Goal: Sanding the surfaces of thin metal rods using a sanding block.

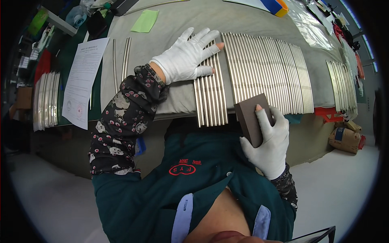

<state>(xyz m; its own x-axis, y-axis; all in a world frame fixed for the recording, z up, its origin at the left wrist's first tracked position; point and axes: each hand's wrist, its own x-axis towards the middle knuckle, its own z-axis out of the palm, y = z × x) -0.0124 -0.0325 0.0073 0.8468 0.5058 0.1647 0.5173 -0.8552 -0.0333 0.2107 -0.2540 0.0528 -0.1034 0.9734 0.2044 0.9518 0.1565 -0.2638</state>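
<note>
- brownish-grey rectangular block [248,120] is clamped in the white-gloved right hand [269,144]
- silvery metal rods [210,99] on the grey cloth-covered table [178,95] are covered by the white-gloved left hand [182,57], fingers kinda spread
- brown sack [343,141] seen off right

A workshop, as indicated by rows of metal rods [267,73] on a cloth-covered workbench [172,18]. Left of the workbench are a rod bundle [46,101] and a printed sheet [87,77]; a brown sack [343,139] lies below its right end.
</note>
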